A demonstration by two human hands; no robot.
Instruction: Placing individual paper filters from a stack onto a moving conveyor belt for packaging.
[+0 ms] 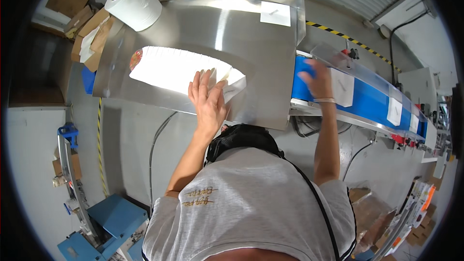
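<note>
A long fanned row of white paper packets [169, 70] lies on the steel table, with a reddish patterned face showing at its left end. My left hand [209, 97] rests on the right part of the row, fingers stretched out and slightly apart over the packets' edges. Just right of the table, my right hand [320, 83] is over the near end of a blue conveyor belt [363, 97]. Motion smears its fingers, and I can make out nothing held in them. A white packet [342, 88] lies flat on the belt right beside that hand.
More white packets [394, 111] lie farther along the belt, behind a clear guard. One flat packet [275, 13] is at the steel table's [193, 24] far right corner. A large white paper roll [140, 9] stands far left, near open cardboard boxes [92, 38].
</note>
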